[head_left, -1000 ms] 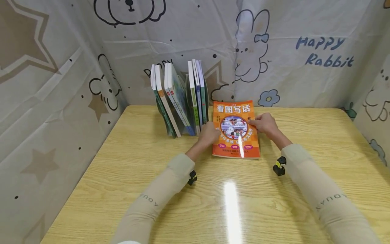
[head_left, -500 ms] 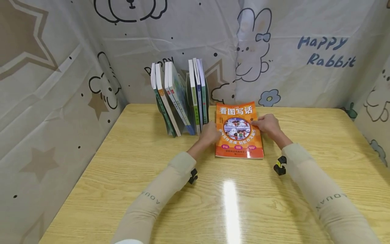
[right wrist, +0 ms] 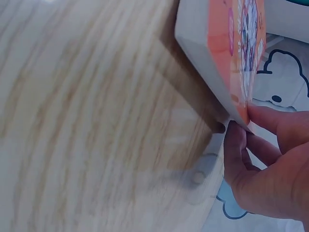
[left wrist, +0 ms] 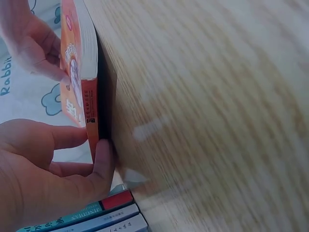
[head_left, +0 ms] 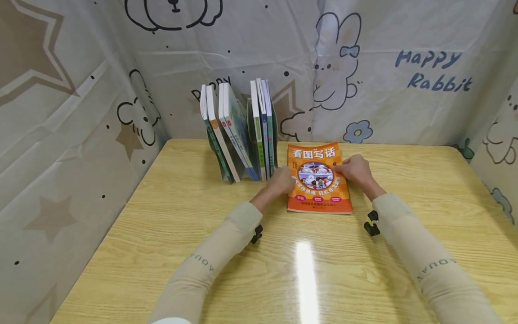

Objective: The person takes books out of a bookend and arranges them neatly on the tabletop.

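An orange book (head_left: 319, 202) with a round picture on its cover is face up, just above the wooden table. The left hand (head_left: 280, 181) pinches its spine edge, thumb on the cover and fingers beneath, as the left wrist view shows with the book's spine (left wrist: 91, 108). On the opposite edge the right hand (head_left: 355, 170) pinches the pages and cover between thumb and fingers; in the right wrist view this hand (right wrist: 275, 159) is near the book's corner. A dark gap and shadow show under the book in both wrist views.
Several books (head_left: 232, 135) stand upright between bookends on the table (head_left: 194, 216), just left of the orange book. Behind is a patterned cloth wall (head_left: 388, 108) along the table's back edge. Another cloth wall (head_left: 93, 148) borders the left side.
The orange book has shifted slightly to the right, then a little toward the person, with both hands still gripping its sides. The standing books have stayed in place.
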`<act>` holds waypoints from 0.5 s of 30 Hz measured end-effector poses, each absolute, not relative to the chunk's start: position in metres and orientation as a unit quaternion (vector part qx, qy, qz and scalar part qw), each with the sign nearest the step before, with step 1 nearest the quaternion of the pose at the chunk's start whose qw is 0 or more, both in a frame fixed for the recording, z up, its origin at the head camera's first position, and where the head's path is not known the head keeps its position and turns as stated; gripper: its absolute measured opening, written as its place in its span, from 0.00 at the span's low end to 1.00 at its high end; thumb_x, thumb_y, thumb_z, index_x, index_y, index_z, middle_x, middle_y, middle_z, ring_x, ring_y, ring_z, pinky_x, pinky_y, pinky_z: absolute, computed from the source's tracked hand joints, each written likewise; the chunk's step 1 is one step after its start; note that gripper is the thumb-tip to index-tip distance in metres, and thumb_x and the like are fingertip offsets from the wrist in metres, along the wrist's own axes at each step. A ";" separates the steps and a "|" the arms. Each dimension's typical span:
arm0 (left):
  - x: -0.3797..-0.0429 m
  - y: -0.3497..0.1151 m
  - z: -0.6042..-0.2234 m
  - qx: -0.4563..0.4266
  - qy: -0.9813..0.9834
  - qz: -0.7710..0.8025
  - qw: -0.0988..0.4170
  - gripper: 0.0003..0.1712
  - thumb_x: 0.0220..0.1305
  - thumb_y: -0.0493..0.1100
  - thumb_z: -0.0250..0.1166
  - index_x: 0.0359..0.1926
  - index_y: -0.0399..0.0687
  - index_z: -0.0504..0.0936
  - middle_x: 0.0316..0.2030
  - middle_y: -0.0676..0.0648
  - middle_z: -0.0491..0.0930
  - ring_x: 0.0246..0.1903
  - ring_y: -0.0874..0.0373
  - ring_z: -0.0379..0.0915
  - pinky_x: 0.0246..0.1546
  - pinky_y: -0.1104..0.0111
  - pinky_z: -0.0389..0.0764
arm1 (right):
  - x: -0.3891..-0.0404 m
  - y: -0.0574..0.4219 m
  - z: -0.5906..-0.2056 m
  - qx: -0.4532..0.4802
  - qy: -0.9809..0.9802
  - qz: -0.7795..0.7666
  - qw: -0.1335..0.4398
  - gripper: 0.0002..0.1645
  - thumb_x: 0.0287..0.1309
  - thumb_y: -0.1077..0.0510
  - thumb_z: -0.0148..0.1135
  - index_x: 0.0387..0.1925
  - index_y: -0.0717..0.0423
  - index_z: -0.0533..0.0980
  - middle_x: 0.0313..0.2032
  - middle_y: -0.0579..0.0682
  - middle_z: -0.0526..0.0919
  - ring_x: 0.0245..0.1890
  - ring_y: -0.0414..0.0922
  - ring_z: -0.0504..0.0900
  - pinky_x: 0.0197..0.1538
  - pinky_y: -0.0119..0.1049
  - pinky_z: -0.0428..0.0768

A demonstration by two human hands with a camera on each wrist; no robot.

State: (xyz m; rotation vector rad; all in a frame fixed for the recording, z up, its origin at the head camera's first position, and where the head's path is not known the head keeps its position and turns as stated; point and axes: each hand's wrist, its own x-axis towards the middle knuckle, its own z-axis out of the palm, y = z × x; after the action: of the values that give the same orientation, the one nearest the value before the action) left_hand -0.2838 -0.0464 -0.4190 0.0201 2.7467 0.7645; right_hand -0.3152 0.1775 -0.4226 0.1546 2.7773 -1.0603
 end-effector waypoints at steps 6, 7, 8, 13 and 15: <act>-0.286 -0.037 -0.420 0.008 0.953 0.262 0.153 0.10 0.72 0.35 0.57 0.32 0.36 0.80 0.32 0.41 0.81 0.17 0.60 0.67 0.14 0.75 0.68 | -0.315 0.186 -0.429 0.044 0.934 -0.348 0.073 0.24 0.66 0.52 0.64 0.16 0.59 0.74 0.17 0.48 0.75 0.19 0.42 0.68 0.24 0.32 0.64; -0.286 -0.035 -0.419 0.010 0.954 0.259 0.151 0.10 0.72 0.35 0.57 0.34 0.36 0.81 0.37 0.38 0.81 0.19 0.59 0.67 0.15 0.75 0.68 | -0.315 0.188 -0.429 0.043 0.935 -0.346 0.071 0.25 0.66 0.52 0.64 0.15 0.58 0.73 0.16 0.48 0.74 0.18 0.41 0.67 0.23 0.32 0.63; -0.287 -0.034 -0.420 0.013 0.955 0.258 0.149 0.10 0.72 0.35 0.57 0.35 0.35 0.81 0.42 0.37 0.81 0.21 0.59 0.68 0.15 0.74 0.69 | -0.315 0.190 -0.430 0.042 0.936 -0.343 0.069 0.26 0.66 0.53 0.64 0.14 0.57 0.71 0.15 0.47 0.72 0.17 0.41 0.66 0.23 0.32 0.62; -0.285 -0.036 -0.418 0.016 0.960 0.243 0.136 0.10 0.72 0.36 0.56 0.41 0.33 0.82 0.52 0.34 0.75 0.29 0.55 0.70 0.20 0.73 0.71 | -0.318 0.187 -0.431 0.036 0.938 -0.339 0.067 0.25 0.66 0.53 0.64 0.15 0.60 0.73 0.16 0.48 0.73 0.18 0.41 0.67 0.23 0.31 0.62; -0.284 -0.042 -0.418 0.015 0.960 0.244 0.136 0.10 0.71 0.36 0.56 0.39 0.33 0.82 0.46 0.36 0.78 0.28 0.55 0.69 0.20 0.73 0.71 | -0.319 0.181 -0.432 0.028 0.938 -0.339 0.066 0.24 0.65 0.53 0.65 0.16 0.60 0.74 0.16 0.48 0.73 0.18 0.41 0.66 0.23 0.31 0.62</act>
State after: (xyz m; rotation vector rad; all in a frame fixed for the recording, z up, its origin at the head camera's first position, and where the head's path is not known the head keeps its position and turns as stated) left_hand -0.2844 -0.0425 -0.4180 0.0434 2.7791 0.7072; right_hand -0.3191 0.1813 -0.4315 0.0852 2.8294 -1.0237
